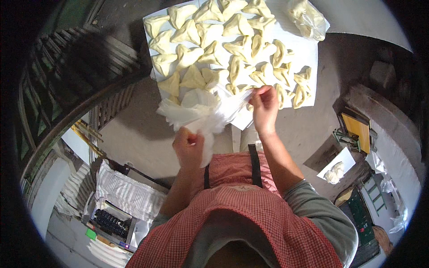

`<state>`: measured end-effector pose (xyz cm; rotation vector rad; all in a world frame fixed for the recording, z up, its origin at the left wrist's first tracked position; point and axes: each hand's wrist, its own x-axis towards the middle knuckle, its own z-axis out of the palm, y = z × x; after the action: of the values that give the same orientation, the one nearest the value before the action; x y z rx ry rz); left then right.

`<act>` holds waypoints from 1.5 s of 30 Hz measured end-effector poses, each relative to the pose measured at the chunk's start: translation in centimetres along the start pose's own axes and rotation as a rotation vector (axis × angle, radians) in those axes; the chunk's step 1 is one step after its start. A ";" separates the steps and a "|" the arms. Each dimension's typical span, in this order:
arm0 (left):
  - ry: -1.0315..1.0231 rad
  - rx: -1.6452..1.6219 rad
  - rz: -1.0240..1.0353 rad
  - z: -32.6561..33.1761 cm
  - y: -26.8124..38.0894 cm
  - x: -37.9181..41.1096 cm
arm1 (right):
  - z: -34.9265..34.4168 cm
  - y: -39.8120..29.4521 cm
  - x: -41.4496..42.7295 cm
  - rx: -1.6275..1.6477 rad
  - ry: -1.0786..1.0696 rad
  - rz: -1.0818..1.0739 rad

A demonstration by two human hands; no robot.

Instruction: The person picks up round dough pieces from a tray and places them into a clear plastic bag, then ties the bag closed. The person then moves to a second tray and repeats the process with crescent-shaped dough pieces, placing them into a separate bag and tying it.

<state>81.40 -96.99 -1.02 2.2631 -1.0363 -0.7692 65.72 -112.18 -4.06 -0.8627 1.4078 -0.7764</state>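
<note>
My left hand (pixel 189 147) grips the near end of a blurred, crumpled white translucent bundle (pixel 197 109), which looks like thin plastic or paper. At the bundle's right end, my right hand (pixel 266 105) pinches an edge between thumb and fingertips. The bundle spreads between both hands and hides part of what lies under it. Beyond it, rows of cream-coloured folded pieces (pixel 192 77), dough-like in look, lie on a white board (pixel 303 53). Those at the left are triangular; those at the right look narrower and looped. What they are made of cannot be told.
A clear plastic bag (pixel 306 20) with cream-coloured contents rests at the board's far right corner. To the right stand a yellow-topped stool or chair (pixel 357 130) and a white sheet (pixel 348 159) bearing a crumpled bundle. A striped cushion (pixel 127 191) and a black-ribbed device (pixel 112 222) are at lower left.
</note>
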 end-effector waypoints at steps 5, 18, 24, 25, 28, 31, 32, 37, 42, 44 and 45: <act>-0.042 0.429 -0.039 -3.8 -5.9 0.0 | -2.0 0.9 1.5 0.498 0.116 0.310; -0.581 0.257 -0.277 5.2 1.2 1.1 | -6.8 1.1 2.4 0.128 -0.313 0.154; -0.449 0.535 -0.005 6.3 0.8 1.7 | -18.7 7.5 11.2 -1.560 0.156 -0.100; -0.445 0.573 -0.013 6.5 0.9 1.9 | -19.7 8.3 11.8 -1.638 0.080 -0.002; -0.443 0.616 -0.031 7.3 1.5 3.0 | -21.6 9.2 13.3 -1.485 -0.005 -0.054; -0.420 0.499 0.090 8.2 2.0 4.3 | -23.0 9.2 14.5 -1.390 -0.017 -0.118; -0.406 0.447 0.070 8.6 2.1 4.7 | -23.5 9.3 14.8 -1.348 -0.020 -0.166; -0.405 0.296 -0.038 9.8 2.5 5.4 | -27.8 9.2 16.6 -0.859 -0.098 -0.194; -0.384 0.098 -0.101 11.4 2.4 5.2 | -32.5 4.3 17.8 -0.313 0.036 0.232; -0.376 -0.041 -0.157 12.0 2.6 5.2 | -32.5 1.6 16.8 0.145 -0.143 0.297; -0.372 -0.095 -0.194 12.4 2.8 5.1 | -32.0 0.4 15.6 0.338 -0.255 0.345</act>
<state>74.39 -105.43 -9.19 2.2086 -0.9217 -1.3307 34.22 -127.00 -11.31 -0.4233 1.1173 -0.5923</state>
